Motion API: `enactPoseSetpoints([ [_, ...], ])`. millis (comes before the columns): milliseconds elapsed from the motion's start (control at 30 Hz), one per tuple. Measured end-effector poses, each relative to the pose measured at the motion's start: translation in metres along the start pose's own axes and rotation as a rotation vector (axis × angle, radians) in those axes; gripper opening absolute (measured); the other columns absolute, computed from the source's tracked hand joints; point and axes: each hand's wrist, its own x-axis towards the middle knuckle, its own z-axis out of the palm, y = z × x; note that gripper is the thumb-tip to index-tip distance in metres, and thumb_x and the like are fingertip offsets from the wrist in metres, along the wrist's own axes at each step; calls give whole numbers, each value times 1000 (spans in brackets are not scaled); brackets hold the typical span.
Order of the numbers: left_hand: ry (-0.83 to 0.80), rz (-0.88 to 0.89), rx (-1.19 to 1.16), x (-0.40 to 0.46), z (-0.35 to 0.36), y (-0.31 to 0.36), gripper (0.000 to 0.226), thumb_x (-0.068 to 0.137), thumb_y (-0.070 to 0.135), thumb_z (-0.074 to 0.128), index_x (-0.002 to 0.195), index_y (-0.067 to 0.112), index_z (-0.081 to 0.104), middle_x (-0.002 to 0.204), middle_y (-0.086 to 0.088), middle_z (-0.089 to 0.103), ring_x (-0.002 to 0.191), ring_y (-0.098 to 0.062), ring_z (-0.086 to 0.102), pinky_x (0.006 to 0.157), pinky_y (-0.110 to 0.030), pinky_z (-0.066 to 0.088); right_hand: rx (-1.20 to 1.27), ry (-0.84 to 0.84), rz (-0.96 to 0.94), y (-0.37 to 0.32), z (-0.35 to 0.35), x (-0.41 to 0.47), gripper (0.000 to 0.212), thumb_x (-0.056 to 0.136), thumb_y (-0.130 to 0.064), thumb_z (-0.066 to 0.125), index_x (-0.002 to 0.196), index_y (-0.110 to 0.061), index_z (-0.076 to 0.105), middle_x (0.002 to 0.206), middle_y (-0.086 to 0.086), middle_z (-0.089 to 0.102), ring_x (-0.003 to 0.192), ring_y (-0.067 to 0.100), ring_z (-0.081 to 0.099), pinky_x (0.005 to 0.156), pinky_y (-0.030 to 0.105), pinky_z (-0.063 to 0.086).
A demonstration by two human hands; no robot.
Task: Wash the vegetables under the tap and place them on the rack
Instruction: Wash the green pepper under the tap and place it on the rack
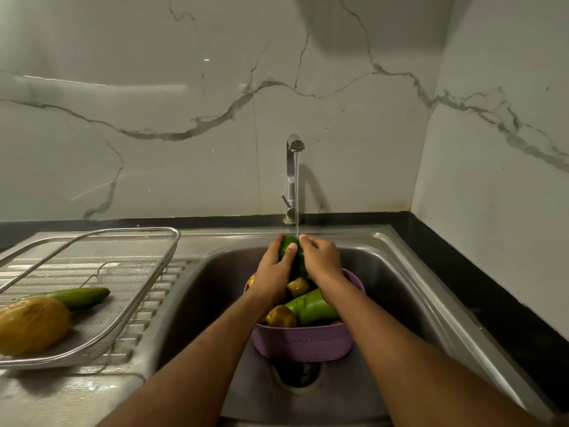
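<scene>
Water runs from the steel tap [293,167] onto a dark green vegetable [290,245] held over the sink. My left hand [274,266] grips its left side with the thumb across the front. My right hand [320,260] holds its right side, fingers curled round it. Below them a purple basket [301,342] stands in the sink with a light green vegetable [311,307] and several yellowish potatoes [280,316]. On the mesh rack [123,291] at the left lie a cucumber [80,296] and a large yellow vegetable [32,325].
The steel sink [388,272] has a drain [297,374] just in front of the basket. The rack rests on the ribbed drainboard [147,303]. A black counter strip [480,282] runs along the right wall. Marble wall tiles stand behind.
</scene>
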Motion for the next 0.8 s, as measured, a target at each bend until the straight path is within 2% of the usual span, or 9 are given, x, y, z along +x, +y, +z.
enactPoseSetpoints([
  [100, 61, -73, -49, 1, 2, 1, 54, 108, 29, 50, 159, 22, 33, 150, -12, 49, 131, -28, 54, 107, -49, 51, 19, -129, 78, 1, 4, -3, 36, 107, -34, 50, 136, -17, 62, 126, 7, 65, 113, 23, 62, 101, 47, 56],
  [167, 73, -107, -126, -3, 4, 5, 48, 108, 28, 50, 154, 28, 37, 143, -10, 53, 122, -26, 60, 98, -46, 58, 26, -117, 63, 2, 4, -4, 37, 106, -34, 53, 138, -17, 62, 127, 5, 66, 113, 21, 62, 99, 43, 56],
  [333, 97, -58, -132, -8, 5, 8, 53, 107, 32, 52, 157, 22, 37, 145, -10, 55, 129, -27, 57, 107, -51, 51, -79, 92, -64, -1, 4, -4, 29, 104, -39, 56, 113, -21, 77, 87, -11, 67, 80, 3, 61, 62, 18, 40],
  [433, 117, -45, -106, -7, 3, 7, 53, 106, 36, 52, 156, 22, 40, 147, -8, 54, 132, -26, 55, 110, -52, 49, -140, 80, -62, -6, 8, -6, 31, 106, -44, 50, 111, -25, 75, 82, -13, 62, 73, 0, 54, 60, 19, 35],
  [500, 133, -63, -117, -6, 2, 7, 49, 107, 35, 52, 153, 22, 44, 141, -8, 58, 127, -25, 59, 106, -51, 52, -179, 13, -58, -8, 7, -5, 36, 109, -41, 44, 114, -19, 72, 94, -5, 67, 90, 14, 64, 70, 25, 40],
  [567, 137, -92, -128, -4, 2, 6, 48, 107, 36, 52, 152, 22, 45, 140, -9, 59, 125, -26, 60, 104, -51, 54, -127, -69, -34, -7, 6, -4, 38, 111, -33, 41, 133, -14, 64, 122, 4, 66, 114, 21, 61, 87, 27, 40],
  [633, 135, -108, -155, -4, 3, 5, 50, 107, 35, 52, 154, 23, 42, 142, -9, 56, 127, -27, 58, 105, -51, 53, -2, -109, 3, -7, 7, -5, 38, 111, -28, 41, 141, -11, 58, 132, 7, 61, 115, 18, 56, 92, 26, 40],
  [700, 126, -78, -159, -7, 3, 7, 53, 107, 32, 51, 157, 24, 37, 147, -7, 53, 131, -25, 55, 109, -51, 50, 107, -55, 6, -4, 10, -4, 31, 110, -27, 46, 131, -14, 64, 117, 2, 65, 109, 17, 59, 88, 28, 46],
  [800, 113, 27, -112, -13, 3, 12, 54, 107, 30, 51, 159, 26, 33, 150, -2, 49, 135, -20, 51, 113, -47, 47, 236, 103, -5, -7, 15, -2, 22, 107, -31, 54, 96, -21, 71, 94, 0, 70, 96, 20, 68, 77, 29, 53],
])
